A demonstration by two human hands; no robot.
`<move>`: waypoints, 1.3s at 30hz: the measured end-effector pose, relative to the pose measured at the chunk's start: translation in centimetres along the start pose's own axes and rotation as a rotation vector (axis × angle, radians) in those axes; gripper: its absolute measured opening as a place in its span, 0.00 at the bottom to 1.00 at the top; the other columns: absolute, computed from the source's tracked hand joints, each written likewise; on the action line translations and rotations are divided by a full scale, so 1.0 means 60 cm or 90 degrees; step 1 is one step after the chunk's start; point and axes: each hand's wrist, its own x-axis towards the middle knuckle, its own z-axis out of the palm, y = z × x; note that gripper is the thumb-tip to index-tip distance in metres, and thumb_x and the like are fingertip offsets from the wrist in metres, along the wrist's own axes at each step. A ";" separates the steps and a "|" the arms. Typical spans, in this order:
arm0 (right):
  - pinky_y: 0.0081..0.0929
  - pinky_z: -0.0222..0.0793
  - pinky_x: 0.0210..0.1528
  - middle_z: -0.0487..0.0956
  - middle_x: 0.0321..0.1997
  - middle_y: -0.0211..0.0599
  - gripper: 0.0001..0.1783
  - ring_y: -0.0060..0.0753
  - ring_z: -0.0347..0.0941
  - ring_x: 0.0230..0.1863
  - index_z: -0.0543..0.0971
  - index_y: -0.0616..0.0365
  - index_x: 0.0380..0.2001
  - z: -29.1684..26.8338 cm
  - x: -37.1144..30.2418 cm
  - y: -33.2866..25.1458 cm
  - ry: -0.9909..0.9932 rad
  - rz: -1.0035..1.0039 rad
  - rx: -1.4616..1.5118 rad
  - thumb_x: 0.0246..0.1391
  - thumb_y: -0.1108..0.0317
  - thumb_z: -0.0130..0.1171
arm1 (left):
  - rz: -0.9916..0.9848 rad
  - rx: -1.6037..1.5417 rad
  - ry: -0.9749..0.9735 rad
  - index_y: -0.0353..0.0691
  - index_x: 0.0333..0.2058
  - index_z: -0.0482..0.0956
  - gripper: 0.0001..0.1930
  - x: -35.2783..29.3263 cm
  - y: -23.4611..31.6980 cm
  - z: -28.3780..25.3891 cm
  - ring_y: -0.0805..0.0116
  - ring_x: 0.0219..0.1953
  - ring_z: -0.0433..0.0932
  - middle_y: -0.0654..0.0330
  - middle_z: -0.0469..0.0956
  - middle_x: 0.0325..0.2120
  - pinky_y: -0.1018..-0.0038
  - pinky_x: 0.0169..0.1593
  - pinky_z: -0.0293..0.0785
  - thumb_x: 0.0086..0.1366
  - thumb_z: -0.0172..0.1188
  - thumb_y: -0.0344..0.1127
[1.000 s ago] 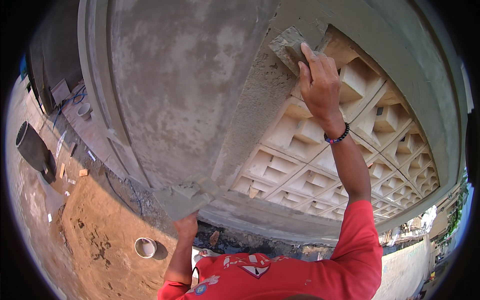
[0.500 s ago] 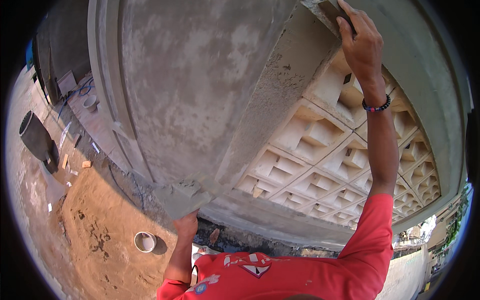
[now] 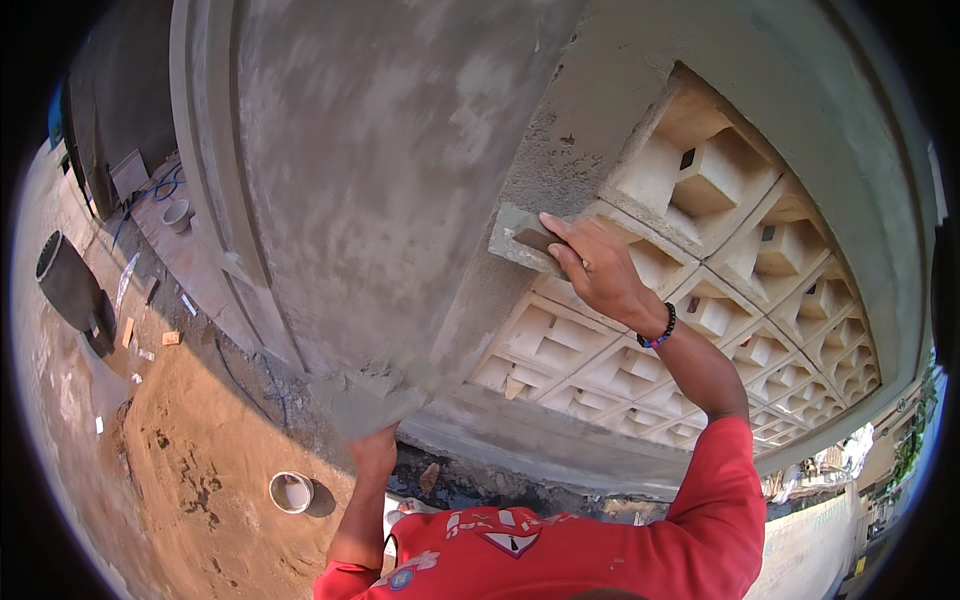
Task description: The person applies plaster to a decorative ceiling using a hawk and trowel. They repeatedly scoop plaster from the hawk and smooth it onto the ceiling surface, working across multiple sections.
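Note:
My right hand (image 3: 604, 270), with a beaded bracelet at the wrist, is closed round the handle of a plastering trowel (image 3: 508, 238). Its flat blade lies against the rough strip of grey plaster (image 3: 555, 170) between the smooth wall panel (image 3: 370, 170) and the cream breeze blocks (image 3: 690, 190). Low at the left, my left hand (image 3: 374, 454) grips a plasterer's hawk (image 3: 350, 424) from below; its handle is hidden by the fingers. Wet grey mortar (image 3: 372, 385) lies on top of the hawk, close to the foot of the wall panel.
On the ground at left is a sand heap (image 3: 190, 480) with a white bucket (image 3: 291, 492) of pale contents. Farther off stand a dark tall container (image 3: 70, 275) and a small pale bucket (image 3: 177, 214) near a blue hose (image 3: 165, 186). A ledge (image 3: 530, 440) runs below the breeze blocks.
My right hand has brought the trowel down and to the left, from the top of the strip to its middle. The left hand and the loaded hawk have stayed nearly still.

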 end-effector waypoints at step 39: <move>0.20 0.71 0.42 0.74 0.40 0.38 0.27 0.22 0.70 0.40 0.66 0.66 0.59 0.053 -0.076 0.001 0.565 0.385 0.521 0.57 0.73 0.57 | 0.053 -0.081 -0.014 0.36 0.49 0.69 0.29 0.000 0.032 0.024 0.65 0.46 0.72 0.59 0.73 0.44 0.70 0.52 0.68 0.46 0.65 0.19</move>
